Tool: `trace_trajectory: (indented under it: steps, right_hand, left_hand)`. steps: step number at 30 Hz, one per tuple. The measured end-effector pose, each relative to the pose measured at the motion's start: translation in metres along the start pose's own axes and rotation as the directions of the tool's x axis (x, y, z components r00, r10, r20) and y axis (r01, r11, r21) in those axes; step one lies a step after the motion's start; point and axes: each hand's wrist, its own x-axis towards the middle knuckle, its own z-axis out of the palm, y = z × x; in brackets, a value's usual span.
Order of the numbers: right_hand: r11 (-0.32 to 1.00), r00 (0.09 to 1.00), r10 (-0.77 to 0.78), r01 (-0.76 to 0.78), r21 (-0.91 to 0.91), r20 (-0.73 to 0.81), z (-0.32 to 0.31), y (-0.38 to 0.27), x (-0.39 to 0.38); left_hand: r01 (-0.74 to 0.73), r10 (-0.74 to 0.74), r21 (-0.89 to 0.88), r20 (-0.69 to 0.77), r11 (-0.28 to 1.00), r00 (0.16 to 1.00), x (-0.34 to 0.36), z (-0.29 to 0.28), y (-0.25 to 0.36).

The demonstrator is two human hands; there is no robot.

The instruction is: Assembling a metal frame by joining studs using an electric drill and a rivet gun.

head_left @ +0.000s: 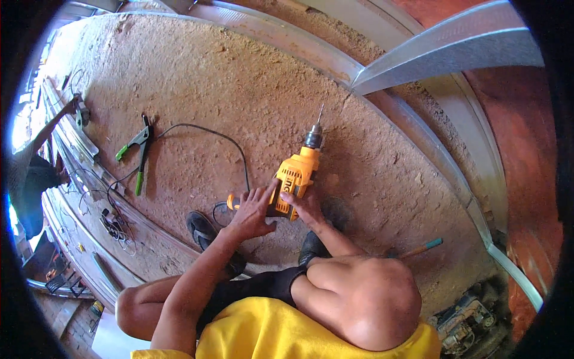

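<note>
An orange-yellow corded power drill lies across the ground in front of me, its chuck and thin drill bit pointing away. My right hand grips the near end of its body, thumb on top and the other fingers hidden underneath. Across the drill's handle rests my left hand, fingers stretched out and touching the housing, thumb apart. The end of the handle shows left of those fingers. A dark cord runs over the dirt near the drill.
Left of the drill lies a pliers-like tool with green grips. Metal channels curve along the far and right sides. A teal-handled tool lies beside my right knee. Another person's arm reaches in at far left, near metal strips and tangled wires.
</note>
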Motion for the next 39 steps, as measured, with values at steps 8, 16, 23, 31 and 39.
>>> trace_trajectory:
  steps: [8, 16, 23, 31, 39]
  right_hand:
    - [0.964, 0.976, -0.127, 0.164, -0.211, 0.174, 0.010, 0.004, 0.028]
    - [0.607, 0.869, -0.284, 0.491, -0.625, 0.406, -0.034, -0.074, 0.063]
    - [0.669, 0.538, -0.540, 0.741, 0.059, -0.648, -0.153, -0.182, 0.142]
    - [0.639, 0.479, -0.552, 0.769, 0.023, -0.682, -0.133, -0.207, 0.202]
    - [0.510, 0.567, -0.620, 0.817, 0.270, -0.542, -0.137, -0.217, 0.218]
  left_hand:
    - [0.178, -0.353, -0.730, -0.092, 0.660, 0.931, 0.069, -0.022, 0.008]
    - [0.387, -0.662, -0.624, -0.291, 0.678, 0.691, 0.093, -0.035, -0.016]
    - [0.603, -0.713, -0.380, -0.353, 0.701, 0.606, 0.104, -0.044, -0.013]
    - [0.133, -0.319, -0.338, -0.582, 0.931, 0.748, 0.120, -0.087, 0.009]
    - [-0.442, 0.237, -0.334, -0.506, 0.833, 0.829, 0.230, -0.186, 0.095]
